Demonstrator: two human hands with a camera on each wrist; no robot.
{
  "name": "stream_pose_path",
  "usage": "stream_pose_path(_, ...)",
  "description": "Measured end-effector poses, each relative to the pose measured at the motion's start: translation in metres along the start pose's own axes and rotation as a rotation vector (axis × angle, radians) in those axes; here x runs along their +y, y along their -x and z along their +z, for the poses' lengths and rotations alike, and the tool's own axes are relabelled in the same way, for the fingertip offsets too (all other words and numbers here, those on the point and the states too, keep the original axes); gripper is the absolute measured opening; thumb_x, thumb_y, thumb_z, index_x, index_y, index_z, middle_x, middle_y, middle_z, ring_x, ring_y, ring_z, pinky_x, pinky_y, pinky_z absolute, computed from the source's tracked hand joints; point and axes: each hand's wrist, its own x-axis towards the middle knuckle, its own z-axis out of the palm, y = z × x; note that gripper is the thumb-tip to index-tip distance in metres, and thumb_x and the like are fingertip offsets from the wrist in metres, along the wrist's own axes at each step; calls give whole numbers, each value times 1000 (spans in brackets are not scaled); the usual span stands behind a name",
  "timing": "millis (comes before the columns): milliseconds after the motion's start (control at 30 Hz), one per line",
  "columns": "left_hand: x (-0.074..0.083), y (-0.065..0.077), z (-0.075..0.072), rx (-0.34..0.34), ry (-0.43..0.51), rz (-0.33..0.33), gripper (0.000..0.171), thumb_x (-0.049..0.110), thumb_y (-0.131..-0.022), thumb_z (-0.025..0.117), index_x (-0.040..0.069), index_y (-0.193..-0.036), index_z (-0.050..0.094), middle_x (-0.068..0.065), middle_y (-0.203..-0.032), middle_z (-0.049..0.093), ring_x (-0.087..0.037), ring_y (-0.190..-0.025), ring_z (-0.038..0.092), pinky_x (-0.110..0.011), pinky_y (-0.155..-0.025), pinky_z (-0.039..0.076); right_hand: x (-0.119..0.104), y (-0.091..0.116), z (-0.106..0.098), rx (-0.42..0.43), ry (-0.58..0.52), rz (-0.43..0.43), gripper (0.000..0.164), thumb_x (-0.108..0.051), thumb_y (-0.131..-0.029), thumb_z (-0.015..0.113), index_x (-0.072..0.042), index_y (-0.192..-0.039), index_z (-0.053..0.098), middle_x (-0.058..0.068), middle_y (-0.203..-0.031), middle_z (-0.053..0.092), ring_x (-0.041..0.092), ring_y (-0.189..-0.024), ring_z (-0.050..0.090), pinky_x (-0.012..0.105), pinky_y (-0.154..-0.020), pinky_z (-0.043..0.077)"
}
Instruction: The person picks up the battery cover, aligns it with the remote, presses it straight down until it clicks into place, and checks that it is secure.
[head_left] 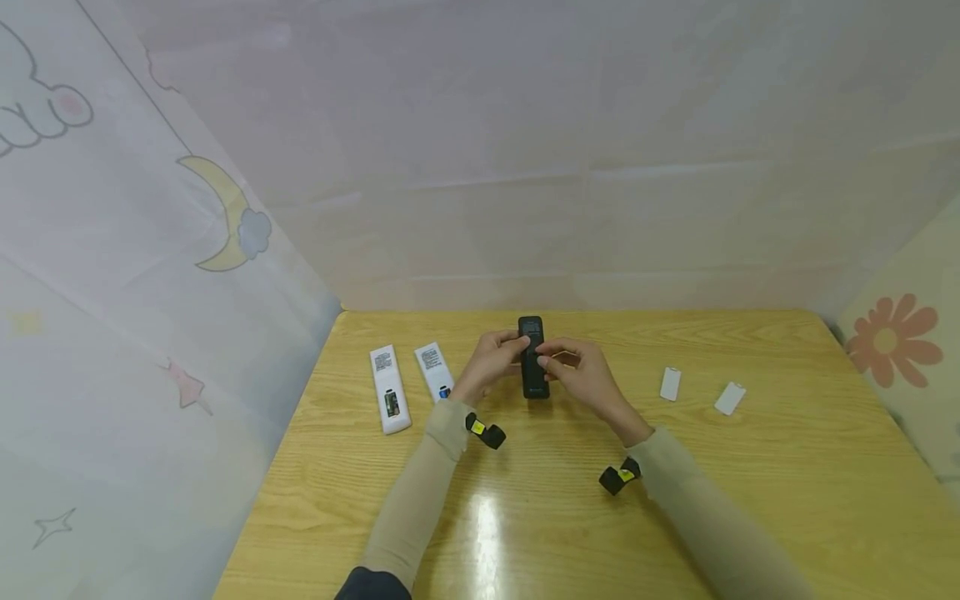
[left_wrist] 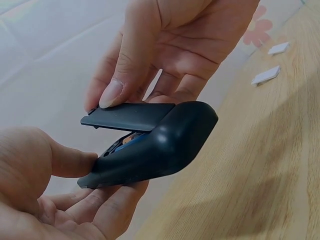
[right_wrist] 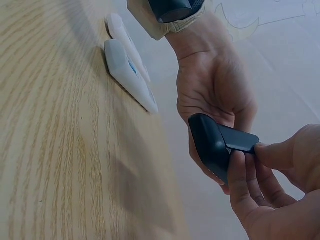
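Note:
A black remote control point(head_left: 533, 382) is held above the table by my left hand point(head_left: 491, 364), thumb on one side and fingers beneath. My right hand point(head_left: 588, 377) pinches its black battery cover point(left_wrist: 132, 116) between thumb and fingers. In the left wrist view the cover slants up from the remote at one end and meets the body at the other. Through the gap a blue and copper-coloured battery point(left_wrist: 131, 141) shows inside. The right wrist view has the cover point(right_wrist: 240, 138) partly behind the fingers.
Left of my hands lie two white remotes point(head_left: 381, 371) point(head_left: 431, 361) with their battery compartments uncovered; my left hand and sleeve partly overlap the nearer one. Two small white covers point(head_left: 671, 384) point(head_left: 730, 398) lie on the wooden table point(head_left: 795, 492) at the right. A printed cloth point(head_left: 585, 233) hangs behind.

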Motion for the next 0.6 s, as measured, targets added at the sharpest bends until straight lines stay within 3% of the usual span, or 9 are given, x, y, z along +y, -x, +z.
stream_pose_path(133, 0, 0, 0, -2, 1, 3, 49, 27, -110, 63, 0, -152, 56, -14, -135, 71, -27, -122, 72, -47, -103, 62, 0, 0, 0, 1, -3, 0, 20, -6, -104, 70, 1, -123, 74, 24, -123, 70, 43, -114, 73, 60, -88, 64)
stream_pose_path(600, -1, -3, -1, -4, -40, -4, 46, 29, -110, 63, 3, -147, 61, -10, -131, 73, -24, -119, 73, -40, -99, 64, 8, -3, 0, 23, 59, -3, 21, -10, -104, 70, -1, -123, 75, 21, -122, 73, 39, -105, 74, 55, -88, 65)
